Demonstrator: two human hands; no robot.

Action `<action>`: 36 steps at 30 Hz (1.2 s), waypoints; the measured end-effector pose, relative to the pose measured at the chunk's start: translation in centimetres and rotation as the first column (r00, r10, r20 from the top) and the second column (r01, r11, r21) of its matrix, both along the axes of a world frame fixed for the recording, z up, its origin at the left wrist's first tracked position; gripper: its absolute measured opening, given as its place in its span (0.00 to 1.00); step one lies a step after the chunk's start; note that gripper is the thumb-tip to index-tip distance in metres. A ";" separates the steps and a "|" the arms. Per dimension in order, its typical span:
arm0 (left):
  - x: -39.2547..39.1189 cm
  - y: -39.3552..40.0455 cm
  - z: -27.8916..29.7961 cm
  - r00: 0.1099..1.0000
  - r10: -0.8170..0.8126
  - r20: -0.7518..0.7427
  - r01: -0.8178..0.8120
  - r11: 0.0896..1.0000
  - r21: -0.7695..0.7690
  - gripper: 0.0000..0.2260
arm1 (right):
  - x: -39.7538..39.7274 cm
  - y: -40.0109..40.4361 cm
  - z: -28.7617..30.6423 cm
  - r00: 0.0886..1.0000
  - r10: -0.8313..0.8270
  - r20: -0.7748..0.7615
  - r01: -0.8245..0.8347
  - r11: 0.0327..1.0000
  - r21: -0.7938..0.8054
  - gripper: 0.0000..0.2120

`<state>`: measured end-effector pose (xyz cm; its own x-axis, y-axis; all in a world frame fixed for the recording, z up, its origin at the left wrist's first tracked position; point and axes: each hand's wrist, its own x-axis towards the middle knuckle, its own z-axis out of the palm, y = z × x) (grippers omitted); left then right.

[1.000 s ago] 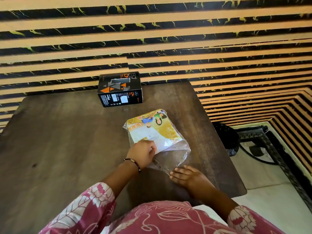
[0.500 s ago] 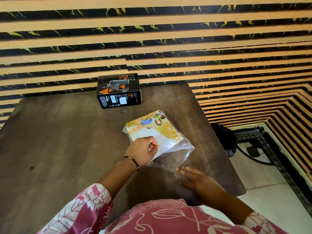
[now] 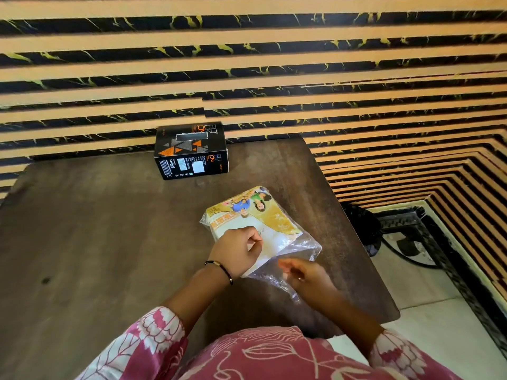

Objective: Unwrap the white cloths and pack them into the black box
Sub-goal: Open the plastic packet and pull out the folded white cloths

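At frame centre on the brown wooden bench, the left hand pinches the clear plastic packet of white cloths; the blurred right hand seemingly grips its open end. Pull steadily apart.

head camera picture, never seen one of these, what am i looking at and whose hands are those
The camera sits on a person's head and looks down at their own two bare hands; there is no robot. On the dark wooden table lies a clear plastic packet with a colourful label and white cloth inside. The left hand pinches the packet near its middle. The right hand is blurred at the packet's loose open end, so its grip is unclear. A black box stands further back, near the striped wall.
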<state>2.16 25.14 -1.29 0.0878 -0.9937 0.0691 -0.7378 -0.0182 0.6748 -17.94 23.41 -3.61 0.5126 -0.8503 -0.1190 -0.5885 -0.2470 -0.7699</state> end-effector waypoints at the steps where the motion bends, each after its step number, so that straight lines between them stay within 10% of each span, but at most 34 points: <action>1: -0.1 0.1 0.2 1.000 -0.005 0.002 0.005 1.000 -0.026 0.04 | 1.0 0.0 -0.3 0.991 -0.104 0.081 0.088 0.980 0.180 0.12; 5: -0.6 0.8 1.1 0.999 -0.026 -0.022 0.024 0.996 -0.088 0.06 | 3.4 -0.4 0.6 0.777 -0.568 0.273 0.228 0.657 0.719 0.12; 11: -1.6 2.0 2.4 0.990 -0.075 -0.124 0.060 0.991 -0.119 0.06 | 5.1 -1.4 0.5 0.613 -0.749 0.252 0.191 0.450 0.872 0.10; 18: -2.0 1.5 3.0 0.980 -0.130 -0.150 0.112 0.986 -0.125 0.08 | 5.5 -2.8 1.1 0.625 -0.735 0.261 0.027 0.355 0.934 0.14; 23: -0.7 0.3 2.7 0.982 -0.057 -0.182 0.035 0.992 -0.120 0.18 | 5.4 -3.7 0.4 0.609 -0.784 0.121 0.208 0.305 0.929 0.04; 31: 3.0 -2.1 -1.9 0.958 0.050 0.281 -0.139 0.942 0.307 0.20 | 6.2 -4.7 1.6 0.631 -0.773 0.068 0.233 0.273 0.933 0.04; 36: 2.1 -1.2 -1.7 0.951 0.062 0.302 -0.160 0.936 0.313 0.21 | 7.3 -4.6 2.0 0.644 -0.717 0.265 0.217 0.504 0.836 0.14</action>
